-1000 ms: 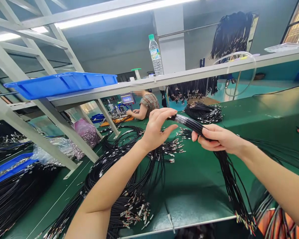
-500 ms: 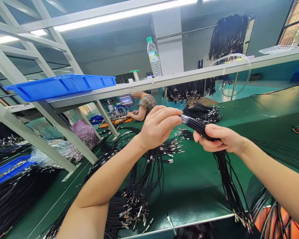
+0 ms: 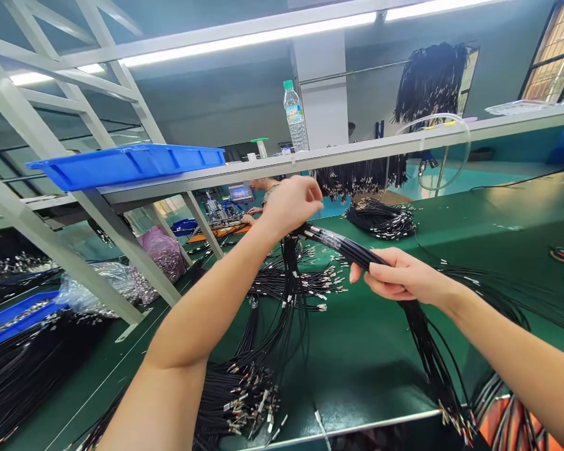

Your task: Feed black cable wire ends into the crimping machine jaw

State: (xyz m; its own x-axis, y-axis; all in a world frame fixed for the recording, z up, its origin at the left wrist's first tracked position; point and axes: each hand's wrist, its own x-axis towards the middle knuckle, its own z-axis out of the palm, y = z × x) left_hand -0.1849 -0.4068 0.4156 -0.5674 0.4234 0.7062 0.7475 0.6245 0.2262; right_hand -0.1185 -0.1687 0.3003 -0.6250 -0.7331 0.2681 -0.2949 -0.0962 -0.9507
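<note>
The right hand point(image 3: 395, 275) is closed around a bundle of black cables point(image 3: 360, 253) and holds it in the air above the green counter point(image 3: 371, 351), in front of the person. From this hand one part of the bundle hangs down toward the near edge of the counter and finishes in small coloured wire ends point(image 3: 455, 419). The left hand point(image 3: 297, 203) is raised just above the other part of the bundle; its fingers are bent, there is a gap between the thumb and the fingers, and I see nothing held in it. Between the two hands, a shiny clear wrap point(image 3: 331, 239) lies on the bundle, so I judge that the binding at this place is at least laid on, but I cannot tell if it goes completely around or is firmly closed. Below the left hand other cables hang down, and whether they belong to the same bundle is not clear. More work seems to remain on the counter: a pile of cables point(image 3: 239, 401) spreads near the front edge, with its wire ends exposed, and a group of cables with small connectors point(image 3: 326, 279) lies behind it. Farther back, a coil of cables point(image 3: 380, 219) rests, already gathered in a round form.
</note>
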